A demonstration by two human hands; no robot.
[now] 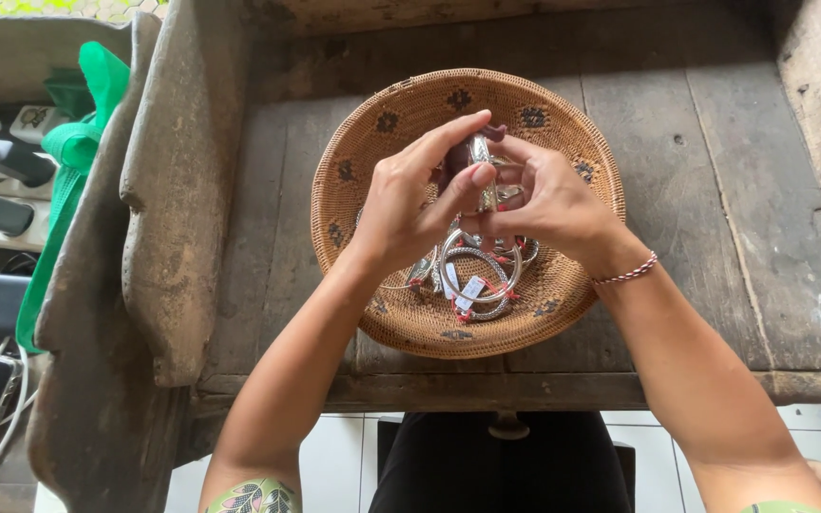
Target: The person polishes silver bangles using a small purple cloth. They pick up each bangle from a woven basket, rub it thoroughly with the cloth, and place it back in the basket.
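Head view: the left hand (pixel 409 204) and the right hand (pixel 551 202) meet above the middle of a round woven basket (pixel 372 142), both pinching one silver bangle (pixel 480 152) held upright between them; the left thumb and forefinger are closed on it, and the right fingertips are curled around its other side. Below the hands, inside the basket, lies a heap of more silver bangles (pixel 475 268), too tangled to count, with at least one small white rectangular tag (pixel 470 292) on red string. The basket sits on a worn wooden table (pixel 715 171). A red-and-white cord bracelet (pixel 625 275) circles the right wrist. Left of the basket, beyond the table's edge, hangs a green bag (pixel 73 152).
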